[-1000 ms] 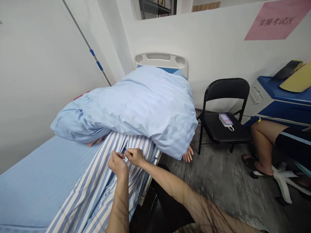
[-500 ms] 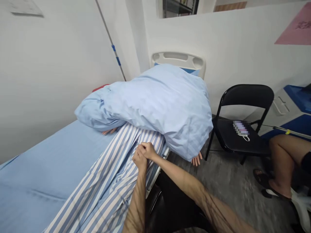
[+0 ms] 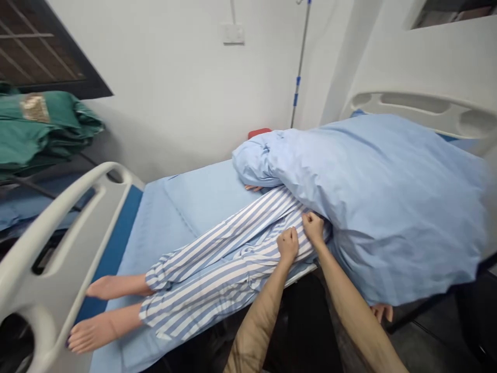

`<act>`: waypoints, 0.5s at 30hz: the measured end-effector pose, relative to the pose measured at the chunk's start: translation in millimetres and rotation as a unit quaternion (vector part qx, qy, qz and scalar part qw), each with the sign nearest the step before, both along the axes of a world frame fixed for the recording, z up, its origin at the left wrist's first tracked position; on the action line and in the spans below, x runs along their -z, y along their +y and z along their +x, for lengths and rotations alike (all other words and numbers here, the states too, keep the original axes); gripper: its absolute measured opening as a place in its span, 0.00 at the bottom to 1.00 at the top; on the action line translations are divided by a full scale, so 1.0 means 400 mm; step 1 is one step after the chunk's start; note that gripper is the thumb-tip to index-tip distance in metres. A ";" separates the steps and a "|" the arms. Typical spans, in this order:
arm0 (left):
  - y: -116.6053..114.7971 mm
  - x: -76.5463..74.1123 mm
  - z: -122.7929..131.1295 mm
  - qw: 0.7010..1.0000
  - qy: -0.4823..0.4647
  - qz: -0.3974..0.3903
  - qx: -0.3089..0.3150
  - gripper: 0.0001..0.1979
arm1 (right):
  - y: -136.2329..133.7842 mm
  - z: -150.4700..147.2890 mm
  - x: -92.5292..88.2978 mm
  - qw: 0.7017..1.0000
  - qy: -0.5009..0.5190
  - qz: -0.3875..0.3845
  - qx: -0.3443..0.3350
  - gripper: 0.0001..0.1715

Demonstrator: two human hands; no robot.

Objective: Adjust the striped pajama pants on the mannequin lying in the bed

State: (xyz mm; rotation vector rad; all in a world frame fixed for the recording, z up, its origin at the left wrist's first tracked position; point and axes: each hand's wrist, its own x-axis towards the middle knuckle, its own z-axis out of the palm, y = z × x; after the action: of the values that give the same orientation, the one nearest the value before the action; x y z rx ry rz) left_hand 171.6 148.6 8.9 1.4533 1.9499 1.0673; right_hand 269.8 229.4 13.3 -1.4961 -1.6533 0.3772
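Observation:
My left hand point(image 3: 288, 244) is closed in a fist over the upper leg of blue-and-white striped trousers point(image 3: 217, 277). My right hand point(image 3: 312, 228), a fist too, is at the thigh just beside the quilt's edge. A small gap separates the two fists, and nothing shows in either. The trousers are on a figure that looks like a manikin, lying on the bed with bare feet point(image 3: 95, 331) at the left. A bulky light-blue quilt point(image 3: 388, 191) hides its upper body; fingertips point(image 3: 382, 312) stick out below it.
The bed has a grey footboard point(image 3: 73, 223) at the left and a matching headboard point(image 3: 415, 103) at the right. A thin pole point(image 3: 303, 57) stands by the wall. Green folded fabric point(image 3: 50, 134) lies beyond the footboard.
My view has swung left, bringing the feet and footboard into sight. The hands, touching earlier, are now apart, both still closed over the trousers.

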 end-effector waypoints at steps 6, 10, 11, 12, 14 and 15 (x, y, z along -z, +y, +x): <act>-0.018 -0.032 -0.074 0.974 -0.206 -0.064 0.069 0.21 | 0.004 0.005 0.010 0.999 -0.044 -0.006 -0.004 0.17; -0.124 -0.075 -0.294 0.947 -0.280 -0.148 0.058 0.17 | 0.003 0.002 0.005 0.996 -0.086 -0.012 0.003 0.17; -0.165 -0.087 -0.368 0.960 -0.241 -0.137 0.040 0.16 | 0.001 0.001 0.004 0.995 -0.096 -0.015 0.003 0.17; -0.208 -0.100 -0.444 0.966 -0.222 -0.129 0.015 0.15 | -0.002 0.000 0.003 0.994 -0.106 -0.018 0.004 0.16; -0.301 -0.123 -0.590 0.974 -0.192 -0.111 -0.039 0.16 | -0.009 -0.002 -0.003 0.991 -0.128 -0.029 0.011 0.16; -0.349 -0.132 -0.653 0.978 -0.167 -0.098 -0.072 0.16 | -0.014 -0.005 -0.008 0.989 -0.140 -0.036 0.017 0.16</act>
State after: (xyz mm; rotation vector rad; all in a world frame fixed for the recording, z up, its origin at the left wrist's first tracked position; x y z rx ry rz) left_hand -89.6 9.0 61.8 0.9694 1.8759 1.0673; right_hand 267.9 223.8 16.4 -1.6901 -1.8440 0.2174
